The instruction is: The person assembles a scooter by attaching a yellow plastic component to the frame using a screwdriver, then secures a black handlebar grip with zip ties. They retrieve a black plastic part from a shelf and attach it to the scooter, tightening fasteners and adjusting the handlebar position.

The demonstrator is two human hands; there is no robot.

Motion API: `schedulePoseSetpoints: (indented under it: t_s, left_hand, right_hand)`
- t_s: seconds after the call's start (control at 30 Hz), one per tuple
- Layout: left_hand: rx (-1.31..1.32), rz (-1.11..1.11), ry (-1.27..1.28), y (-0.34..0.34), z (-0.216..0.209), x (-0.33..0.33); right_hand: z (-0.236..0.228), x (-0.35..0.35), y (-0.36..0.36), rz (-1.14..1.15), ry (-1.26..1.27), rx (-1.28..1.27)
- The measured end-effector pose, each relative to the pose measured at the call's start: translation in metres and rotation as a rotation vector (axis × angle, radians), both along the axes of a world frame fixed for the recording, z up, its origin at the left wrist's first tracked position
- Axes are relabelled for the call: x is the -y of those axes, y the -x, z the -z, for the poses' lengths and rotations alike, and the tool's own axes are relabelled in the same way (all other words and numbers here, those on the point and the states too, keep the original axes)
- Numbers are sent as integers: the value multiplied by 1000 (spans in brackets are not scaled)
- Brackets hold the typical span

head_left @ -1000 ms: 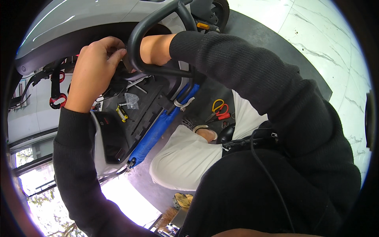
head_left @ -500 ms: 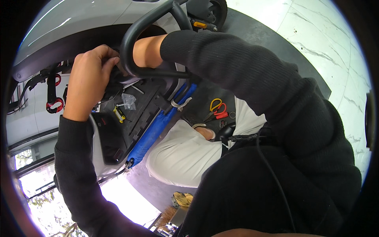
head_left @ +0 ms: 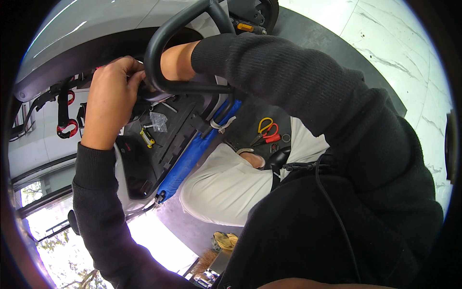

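My left hand (head_left: 111,98) is raised under the dark lower edge of a grey body panel (head_left: 110,21), its thumb and fingers pinched together. Whatever lies between the fingertips is too small or hidden to make out. My right hand (head_left: 179,61) reaches in behind a black tubular bar (head_left: 153,55) and meets the left near its fingertips. Only the wrist and back part show clearly; the bar and the left hand cover most of its fingers. Below both hands lies a black footboard (head_left: 180,113), with a clear plastic bag (head_left: 158,122) and a yellow-green hand tool (head_left: 147,138) on it.
A blue wrapped bar (head_left: 190,164) runs along the footboard's side, with a white tie (head_left: 222,125) around it. Scissors with yellow and red loops (head_left: 265,126) lie on the dark floor beside my legs, near a small ring (head_left: 286,137). Red-and-black straps (head_left: 67,127) hang at left.
My left forearm and hand have shifted slightly to the right. Both hands stay together behind the bar, and the whole view has moved a little.
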State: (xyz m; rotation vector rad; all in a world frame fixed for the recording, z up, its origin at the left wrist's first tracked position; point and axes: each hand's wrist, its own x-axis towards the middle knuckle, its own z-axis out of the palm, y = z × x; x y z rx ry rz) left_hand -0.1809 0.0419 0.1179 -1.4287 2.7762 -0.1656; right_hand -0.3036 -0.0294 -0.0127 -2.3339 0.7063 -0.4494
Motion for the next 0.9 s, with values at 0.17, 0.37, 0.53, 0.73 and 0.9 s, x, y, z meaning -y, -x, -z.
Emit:
schedulePoseSetpoints:
  t_s: [0.17,0.37,0.53,0.73,0.9]
  left_hand:
    - [-26,-56,-45,3,-1,1]
    - [-79,-164,-99,2,1,2]
    - [-92,-234,-98,0,3,4]
    - [-160,-301,-102,3,4,0]
    - [-164,-279,-47,8,3,-5]
  right_hand:
    - [25,6,-3,-119,-222,183]
    - [31,5,0,-70,-120,214]
    - [29,-7,11,-24,-153,272]
    - [24,-7,8,21,-133,272]
    - [22,-14,16,47,-231,293]
